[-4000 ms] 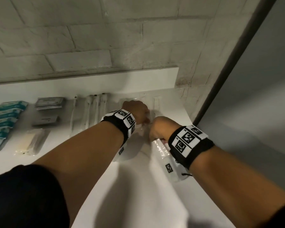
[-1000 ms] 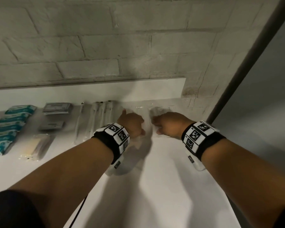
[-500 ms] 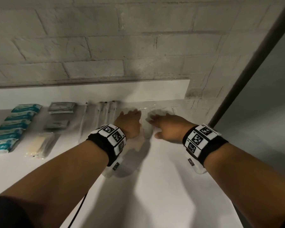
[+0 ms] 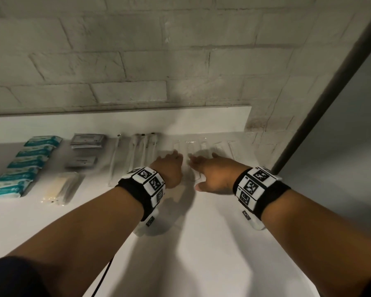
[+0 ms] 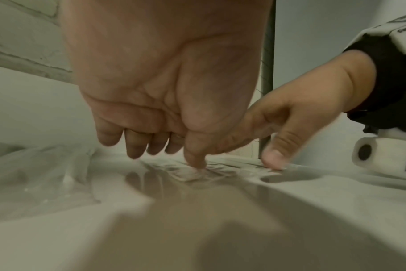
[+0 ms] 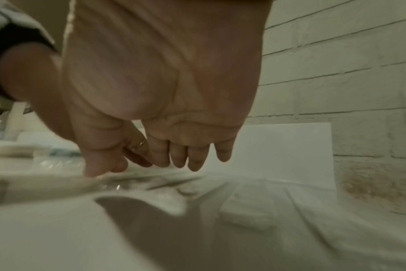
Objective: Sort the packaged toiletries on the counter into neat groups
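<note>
Clear plastic packets with white combs (image 4: 204, 145) lie in a row at the back right of the white counter (image 4: 201, 243). My left hand (image 4: 171, 166) and right hand (image 4: 210, 170) are side by side over their near ends, fingers stretched forward. In the left wrist view the left thumb (image 5: 195, 161) presses a clear packet (image 5: 192, 175) down, and the right thumb (image 5: 272, 159) touches the counter beside it. In the right wrist view the right hand's fingers (image 6: 186, 155) hang straight over the packets (image 6: 246, 203). Neither hand holds anything.
Left of the combs lie wrapped toothbrushes (image 4: 141, 153), grey sachets (image 4: 87, 141), teal packets (image 4: 24, 166) in a column and a clear packet of cotton swabs (image 4: 60, 187). A white backsplash (image 4: 201, 121) and brick wall stand behind; the counter ends at the right by a dark post (image 4: 321, 99).
Four seconds ago both hands were curled round a clear packet nearer me. They have since reached toward the wall and flattened their fingers over the comb packets.
</note>
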Demonstrator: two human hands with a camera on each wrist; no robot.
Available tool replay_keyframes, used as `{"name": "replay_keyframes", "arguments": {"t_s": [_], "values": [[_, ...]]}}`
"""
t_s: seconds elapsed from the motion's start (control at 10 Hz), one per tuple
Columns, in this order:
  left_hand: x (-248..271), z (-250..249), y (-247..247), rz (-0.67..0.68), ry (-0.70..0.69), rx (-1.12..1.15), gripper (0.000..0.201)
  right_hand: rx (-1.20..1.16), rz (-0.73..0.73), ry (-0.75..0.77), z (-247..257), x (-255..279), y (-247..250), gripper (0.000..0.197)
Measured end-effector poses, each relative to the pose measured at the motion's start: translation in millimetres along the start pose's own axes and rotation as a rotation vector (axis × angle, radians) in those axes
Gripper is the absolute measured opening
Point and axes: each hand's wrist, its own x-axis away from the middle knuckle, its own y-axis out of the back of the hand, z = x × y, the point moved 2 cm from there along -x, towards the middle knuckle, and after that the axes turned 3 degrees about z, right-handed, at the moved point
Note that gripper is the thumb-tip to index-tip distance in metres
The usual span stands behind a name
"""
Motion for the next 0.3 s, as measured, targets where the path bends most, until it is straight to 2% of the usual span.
{"name": "replay_keyframes", "arguments": {"t_s": [0.1,0.2,0.3], "values": [[4,-10,-1,-0.059,-0.118,-0.037,0.061,-0.017,-0.056,-0.069,-6,11,9,0.077],[2,-19,-5,-0.022,-0.185,-0.127,0.055,-0.013,0.048,-0.182,-14,17,7,0.069],[1,-21,-5,-0.051,-0.172,-0.11,0.053,-0.031,0.046,-0.19,-17,22,7,0.069]]}}
